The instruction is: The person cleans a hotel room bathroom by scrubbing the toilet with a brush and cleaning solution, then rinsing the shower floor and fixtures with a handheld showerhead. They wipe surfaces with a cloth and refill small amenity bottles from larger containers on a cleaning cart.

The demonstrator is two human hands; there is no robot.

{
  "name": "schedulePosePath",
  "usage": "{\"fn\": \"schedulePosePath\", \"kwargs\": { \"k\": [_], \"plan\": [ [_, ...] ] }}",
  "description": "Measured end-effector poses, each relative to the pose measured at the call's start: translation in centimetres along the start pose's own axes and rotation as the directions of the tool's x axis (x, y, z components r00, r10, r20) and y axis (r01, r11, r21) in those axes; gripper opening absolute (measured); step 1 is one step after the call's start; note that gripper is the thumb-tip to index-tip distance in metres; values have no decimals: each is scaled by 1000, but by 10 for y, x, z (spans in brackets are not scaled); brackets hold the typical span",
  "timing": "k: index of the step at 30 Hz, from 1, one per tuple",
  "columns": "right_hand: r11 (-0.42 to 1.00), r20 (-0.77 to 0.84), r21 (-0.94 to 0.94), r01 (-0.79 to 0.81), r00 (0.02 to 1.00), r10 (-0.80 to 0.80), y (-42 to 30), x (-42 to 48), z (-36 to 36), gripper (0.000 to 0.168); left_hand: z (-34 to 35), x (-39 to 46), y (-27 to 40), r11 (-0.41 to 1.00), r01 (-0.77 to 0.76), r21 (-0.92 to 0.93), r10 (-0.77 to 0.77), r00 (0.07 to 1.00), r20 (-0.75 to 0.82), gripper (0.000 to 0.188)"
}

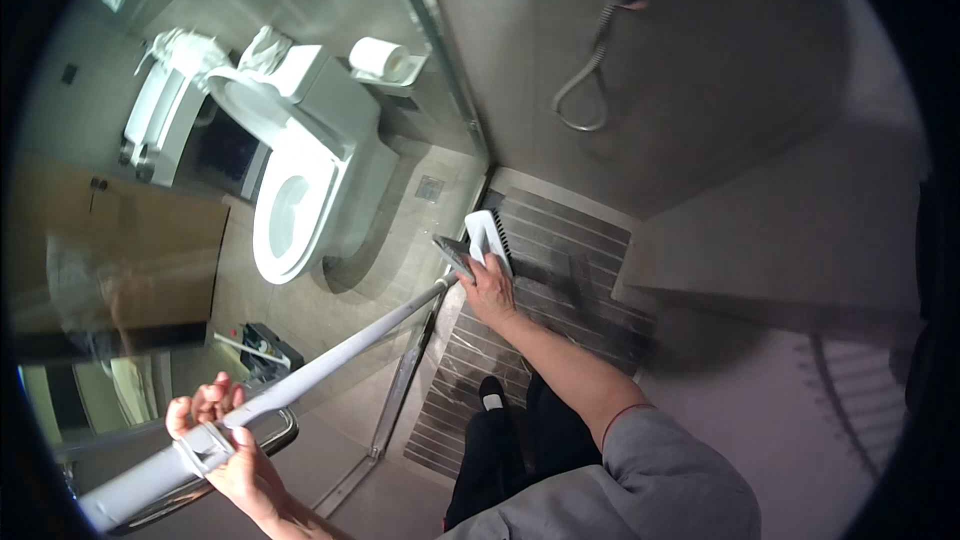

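Note:
A pale telescopic pole runs slantwise from the lower left to a cleaning head near the glass partition. My left hand is at the pole's thicker, clamped section, thumb against it and fingers raised and partly spread around it. The right hand grips the white brush head, whose dark bristles face right. A flat grey piece sits beside the brush at the pole's far end; how the two join is hidden by my fingers.
Beyond the glass stand a white toilet with its lid raised, a toilet-paper roll and a dark caddy. Grooved floor tiles lie underfoot. A shower hose hangs on the wall; a metal door handle is beside my left hand.

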State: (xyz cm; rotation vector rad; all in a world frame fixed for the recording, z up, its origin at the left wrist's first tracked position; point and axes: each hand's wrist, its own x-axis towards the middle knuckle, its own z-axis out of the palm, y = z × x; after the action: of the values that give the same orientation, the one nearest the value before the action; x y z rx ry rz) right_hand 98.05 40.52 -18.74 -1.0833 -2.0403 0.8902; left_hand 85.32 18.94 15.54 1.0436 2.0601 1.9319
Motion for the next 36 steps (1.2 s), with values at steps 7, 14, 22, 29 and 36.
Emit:
{"fn": "schedulePosePath", "kwargs": {
  "k": [7, 14, 22, 29, 36],
  "plan": [
    [991, 287, -112, 75, 957, -40, 60, 60, 84, 41, 15, -7, -28, 916, 382, -119, -395, 911, -120, 55],
    [947, 567, -321, 25, 806, 171, 127, 30, 173, 47, 17, -8, -108, 818, 575, -27, -554, 775, -304, 36],
    [984, 612, -70, -163, 772, 171, 49, -17, 89, 53, -36, 22, -110, 813, 523, -256, -577, 780, -240, 26],
    [977, 610, -89, -194, 764, 207, -47, -14, -62, 65, -24, 0, -118, 657, 753, -39, -728, 621, -290, 36],
    [996, 315, 54, 72, 945, -86, -105, 35, -234, 25, -15, -10, -104, 765, 596, 245, -619, 785, 22, 22]
  ]
}}
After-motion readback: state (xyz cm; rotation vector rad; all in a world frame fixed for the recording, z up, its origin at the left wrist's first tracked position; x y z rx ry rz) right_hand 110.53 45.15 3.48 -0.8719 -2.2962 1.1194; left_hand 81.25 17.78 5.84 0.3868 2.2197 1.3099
